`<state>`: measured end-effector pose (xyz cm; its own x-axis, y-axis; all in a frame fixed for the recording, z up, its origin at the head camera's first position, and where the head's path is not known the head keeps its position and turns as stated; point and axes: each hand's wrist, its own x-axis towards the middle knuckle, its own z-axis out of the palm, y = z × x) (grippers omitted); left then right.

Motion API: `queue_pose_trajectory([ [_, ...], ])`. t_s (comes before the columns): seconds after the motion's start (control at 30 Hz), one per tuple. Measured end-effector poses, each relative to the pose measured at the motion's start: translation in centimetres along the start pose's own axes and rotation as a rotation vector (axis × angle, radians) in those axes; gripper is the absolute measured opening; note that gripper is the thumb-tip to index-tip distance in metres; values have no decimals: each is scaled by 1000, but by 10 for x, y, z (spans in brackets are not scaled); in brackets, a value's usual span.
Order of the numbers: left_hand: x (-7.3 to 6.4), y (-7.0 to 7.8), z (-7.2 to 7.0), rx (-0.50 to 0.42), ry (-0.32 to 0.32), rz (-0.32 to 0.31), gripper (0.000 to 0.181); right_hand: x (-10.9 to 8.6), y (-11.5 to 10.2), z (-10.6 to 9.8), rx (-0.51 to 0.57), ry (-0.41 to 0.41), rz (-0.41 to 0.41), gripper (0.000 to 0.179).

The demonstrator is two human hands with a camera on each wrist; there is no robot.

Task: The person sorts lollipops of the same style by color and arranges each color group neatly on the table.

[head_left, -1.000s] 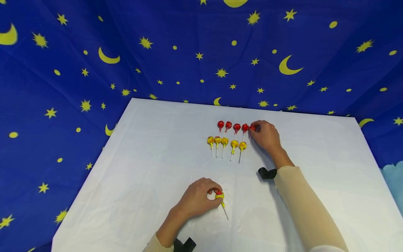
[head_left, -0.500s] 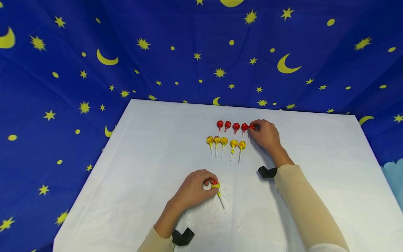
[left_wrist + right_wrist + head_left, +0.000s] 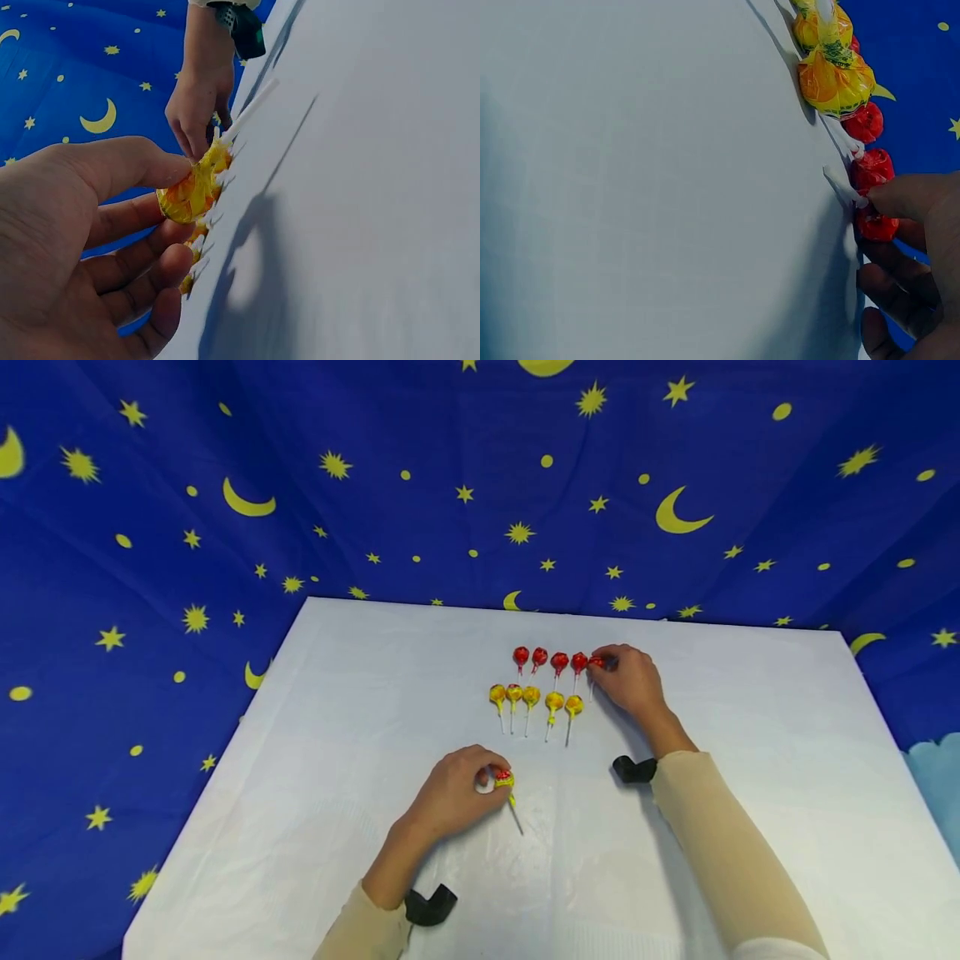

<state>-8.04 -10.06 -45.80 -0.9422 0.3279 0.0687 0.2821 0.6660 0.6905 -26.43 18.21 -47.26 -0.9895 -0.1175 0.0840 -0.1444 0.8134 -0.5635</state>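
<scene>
Between thumb and fingertips, my left hand (image 3: 453,792) pinches a yellow-wrapped lollipop (image 3: 184,201) by its head, with the stick pointing toward me in the head view. Its shadow falls apart from it, so it is held above the table. At the far side, my right hand (image 3: 632,681) pinches a red lollipop (image 3: 877,226) at the right end of a row of red lollipops (image 3: 559,662). That one's head is partly covered by the fingers in the head view. Nearer to me lies a row of yellow lollipops (image 3: 531,696), sticks toward me.
A white-covered table (image 3: 360,693) carries both rows. Behind and to the left hangs a blue cloth (image 3: 420,477) with yellow stars and moons. Black wrist mounts (image 3: 431,906) sit by both sleeves.
My left hand has moved forward and slightly left, toward the rows, carrying the yellow lollipop. The right hand stays at the red lollipop; the view has shifted slightly.
</scene>
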Motion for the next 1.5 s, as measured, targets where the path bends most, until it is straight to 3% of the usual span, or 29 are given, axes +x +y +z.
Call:
queue_pose_trajectory([
  [0.27,7,-12,-9,0,35,-36,19,-3,0,3,-4,-9,14,30],
  [0.57,25,-26,-21,-12,83,-50,18,-4,0,2,-20,-6,24,31],
  [1.03,47,-33,-31,66,88,-91,19,-7,0,2,-4,-3,35,33],
  [1.5,71,-44,-41,103,103,-88,19,-2,-3,1,-3,4,35,32],
])
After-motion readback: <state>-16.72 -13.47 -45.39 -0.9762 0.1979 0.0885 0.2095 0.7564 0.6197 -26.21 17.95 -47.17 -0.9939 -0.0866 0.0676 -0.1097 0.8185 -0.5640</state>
